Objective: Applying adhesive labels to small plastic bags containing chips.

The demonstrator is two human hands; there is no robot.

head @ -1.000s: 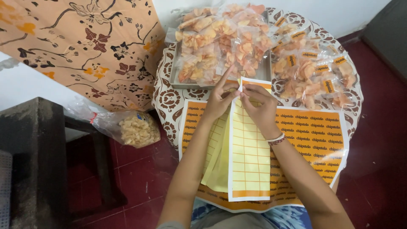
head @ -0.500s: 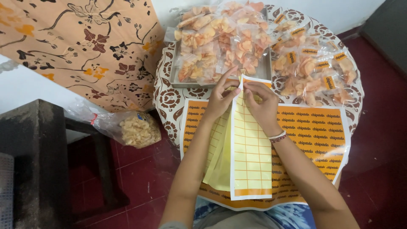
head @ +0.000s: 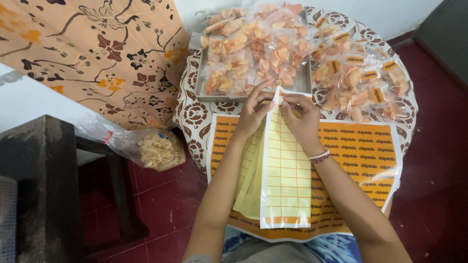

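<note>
My left hand (head: 253,112) and my right hand (head: 301,114) pinch the top edge of a yellow gridded backing sheet (head: 287,180) with an orange border, which hangs down toward my lap. Fingertips of both hands meet at the sheet's upper corner. More yellow sheets (head: 251,180) lie folded under it on the left. Beneath them is a large orange sticker sheet (head: 360,151) spread on a small round table (head: 192,114) with a brown patterned cover.
A metal tray (head: 202,90) heaped with clear bags of orange chips (head: 253,39) sits at the table's far side. Labelled chip bags (head: 360,80) pile at the right. A bag of pale chips (head: 156,148) lies on the red tiled floor beside a dark stool (head: 44,185).
My hands have stayed at the top edge of the yellow sheet, with only slight finger movement there.
</note>
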